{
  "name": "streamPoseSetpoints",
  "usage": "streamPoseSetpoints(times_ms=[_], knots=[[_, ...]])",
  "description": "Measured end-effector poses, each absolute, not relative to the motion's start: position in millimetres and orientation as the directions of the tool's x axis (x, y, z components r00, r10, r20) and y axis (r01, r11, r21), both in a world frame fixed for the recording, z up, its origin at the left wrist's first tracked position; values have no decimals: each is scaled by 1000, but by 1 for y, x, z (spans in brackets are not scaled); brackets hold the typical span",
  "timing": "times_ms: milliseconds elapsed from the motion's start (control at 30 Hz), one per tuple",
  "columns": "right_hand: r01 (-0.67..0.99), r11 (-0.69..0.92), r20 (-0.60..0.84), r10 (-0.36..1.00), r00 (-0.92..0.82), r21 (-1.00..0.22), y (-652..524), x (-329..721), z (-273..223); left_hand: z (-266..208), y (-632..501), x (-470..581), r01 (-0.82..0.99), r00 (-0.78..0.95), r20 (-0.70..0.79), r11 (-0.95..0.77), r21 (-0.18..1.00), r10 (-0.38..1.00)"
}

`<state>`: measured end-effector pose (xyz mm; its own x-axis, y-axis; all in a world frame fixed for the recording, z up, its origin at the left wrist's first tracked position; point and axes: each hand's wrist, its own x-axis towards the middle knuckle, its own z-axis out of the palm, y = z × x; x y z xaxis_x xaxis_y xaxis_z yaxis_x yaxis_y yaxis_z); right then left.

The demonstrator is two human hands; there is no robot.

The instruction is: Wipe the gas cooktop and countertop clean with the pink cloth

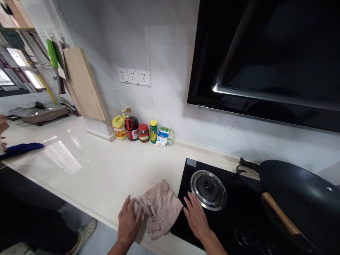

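Note:
A crumpled pinkish-beige cloth (162, 209) lies on the white countertop, its right corner reaching the edge of the black glass gas hob (183, 219). My left hand (129, 220) is at the cloth's left edge, fingers loosely curved and thumb apart; whether it touches the cloth I cannot tell. To the right of the cloth, my right hand (196, 216) is spread open over the hob, its fingertips near the cloth's corner and the round metal burner (208, 189). Neither hand grips anything.
A black wok (300, 191) with a wooden handle (281, 214) stands on the hob's right, under a black range hood (265, 63). Bottles, jars and packets (143, 132) line the wall. At left, another person's hand (3, 131) is near a blue cloth (23, 148).

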<state>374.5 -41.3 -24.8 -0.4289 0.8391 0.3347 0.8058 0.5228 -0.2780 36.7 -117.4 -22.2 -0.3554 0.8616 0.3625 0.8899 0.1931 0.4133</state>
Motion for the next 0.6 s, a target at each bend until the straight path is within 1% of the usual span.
streamPoseSetpoints(times_ms=[33,67,100,133,200,267,300,367,467,533,600], knots=[[817,516,324,842,-431,-257,-40,383,-28,-18,-115,44,879,-379,369,205,431,849],[823,514,310,845,-436,-242,-40,389,-31,-13,-112,54,881,-368,363,196,432,856],[827,512,296,847,-441,-232,-40,393,-33,-7,-109,66,894,-322,336,166,417,885],[834,503,286,853,-437,-225,-41,394,-34,-1,-106,79,910,-252,285,127,394,925],[854,475,282,867,-412,-213,-44,392,-35,10,-100,103,936,-115,121,67,346,986],[865,459,290,872,-395,-201,-44,389,-36,15,-97,121,952,-53,-19,56,299,998],[867,457,294,872,-392,-198,-44,388,-36,15,-96,126,959,-44,-57,58,277,997],[864,464,289,869,-401,-194,-43,387,-37,11,-94,130,970,-35,-62,49,240,997],[865,459,257,878,-405,-205,-42,387,-37,6,-82,128,976,-32,5,30,216,999],[868,444,232,889,-395,-221,-41,388,-36,8,-62,128,977,-65,45,54,207,997],[871,433,218,896,-387,-233,-41,387,-36,17,-31,132,972,-116,28,108,209,993]])
